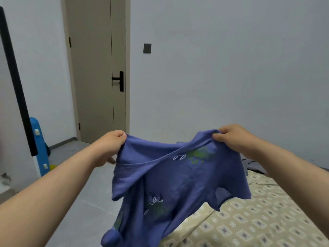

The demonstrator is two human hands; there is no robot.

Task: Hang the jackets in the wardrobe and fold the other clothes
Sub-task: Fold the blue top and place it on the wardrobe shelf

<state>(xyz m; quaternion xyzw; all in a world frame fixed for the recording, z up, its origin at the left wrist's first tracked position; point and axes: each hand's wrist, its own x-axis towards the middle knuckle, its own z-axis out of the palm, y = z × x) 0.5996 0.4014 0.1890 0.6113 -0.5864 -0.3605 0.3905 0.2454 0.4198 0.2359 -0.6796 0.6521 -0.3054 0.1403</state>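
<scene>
A blue-purple T-shirt [178, 182] with small white and green prints hangs in the air over the bed's edge, stretched between both hands. My left hand [110, 145] pinches its upper left corner. My right hand [235, 138] grips the upper right corner at about the same height. The shirt is twisted, with a fold running across the chest and one sleeve hanging at the right. Its lower part drops out of view at the bottom edge.
A bed with a beige patterned cover [258, 221] lies at the lower right, and a grey garment [252, 164] rests at its far side. A closed beige door [96, 68] stands ahead left. A blue object [40, 147] and a black bar [16, 81] are on the left. Grey tiled floor [85, 202].
</scene>
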